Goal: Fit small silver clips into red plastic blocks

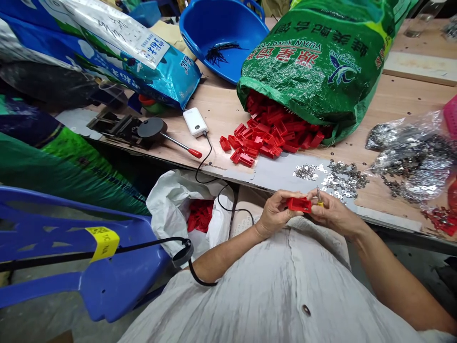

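Note:
My left hand (pixel 276 214) is closed around one end of a small red plastic housing (pixel 299 205), held above my lap in front of the table edge. My right hand (pixel 333 214) meets its other end with the fingertips. Between the fingers of that hand sits a thin pointed tool (pixel 320 199) with a yellow handle, its metal tip upward. Just beyond my hands, small metal plates (pixel 344 178) are scattered on a grey sheet (pixel 273 175). More red housings (pixel 264 136) spill from the mouth of a green woven sack (pixel 307 66).
A blue basin (pixel 191 35) holds dark strips. At left are a lever press (pixel 152 127), a white power bank (pixel 195 121) with cable, and a blue chair (pixel 117 281). A white sack (pixel 164 195) with red pieces stands below. Clear bags (pixel 424 157) of metal parts lie right.

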Tool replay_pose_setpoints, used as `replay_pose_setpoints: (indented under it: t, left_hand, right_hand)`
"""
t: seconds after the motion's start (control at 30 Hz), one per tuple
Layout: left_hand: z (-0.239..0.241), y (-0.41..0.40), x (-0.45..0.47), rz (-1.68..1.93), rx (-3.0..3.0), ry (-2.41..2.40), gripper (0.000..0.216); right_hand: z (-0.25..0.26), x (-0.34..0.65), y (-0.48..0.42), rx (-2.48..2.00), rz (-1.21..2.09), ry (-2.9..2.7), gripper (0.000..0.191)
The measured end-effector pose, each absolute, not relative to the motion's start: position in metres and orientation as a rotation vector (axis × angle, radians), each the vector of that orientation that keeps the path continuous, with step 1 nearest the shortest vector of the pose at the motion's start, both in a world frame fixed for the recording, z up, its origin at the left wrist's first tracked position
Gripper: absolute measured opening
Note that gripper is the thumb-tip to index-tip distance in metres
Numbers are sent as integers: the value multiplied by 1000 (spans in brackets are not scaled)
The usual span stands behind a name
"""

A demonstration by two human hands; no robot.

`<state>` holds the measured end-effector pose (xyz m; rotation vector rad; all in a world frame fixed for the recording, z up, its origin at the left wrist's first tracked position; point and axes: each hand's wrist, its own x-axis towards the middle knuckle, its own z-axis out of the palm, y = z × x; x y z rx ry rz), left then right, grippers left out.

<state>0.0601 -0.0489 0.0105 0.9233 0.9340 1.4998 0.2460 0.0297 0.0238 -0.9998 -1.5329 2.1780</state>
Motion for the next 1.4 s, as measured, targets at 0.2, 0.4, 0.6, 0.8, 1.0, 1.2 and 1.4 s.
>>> replay_pose_setpoints:
  t: [0.2,0.4,0.6,0.8,1.0,1.2,1.4]
  left_hand:
    - [4,-35,50,1566,723,901,37]
    - [-3,-30,44,1578,601,951,39]
    - [-5,-31,42,1569,565,959,41]
    - [-8,-31,43,1558,559,941,38]
    - [-7,-31,43,1559,552,965,40]
    - [-6,-30,45,1549,545,954,41]
    - [-5,-31,46,1547,558,963,41]
  right_hand:
    - [27,256,80,-1414,739,-2339,15]
    - [11,245,102,-1317,410,-2594,17]
    - [11,232,102,-1228,383,-2601,16]
    - [14,216,100,-1203,369,-2640,15]
    - [18,214,100,-1221,425,-2701,12]
    - [16,217,99,-1248,398,-2667,14]
    - [10,209,97,-1325,310,-2685,15]
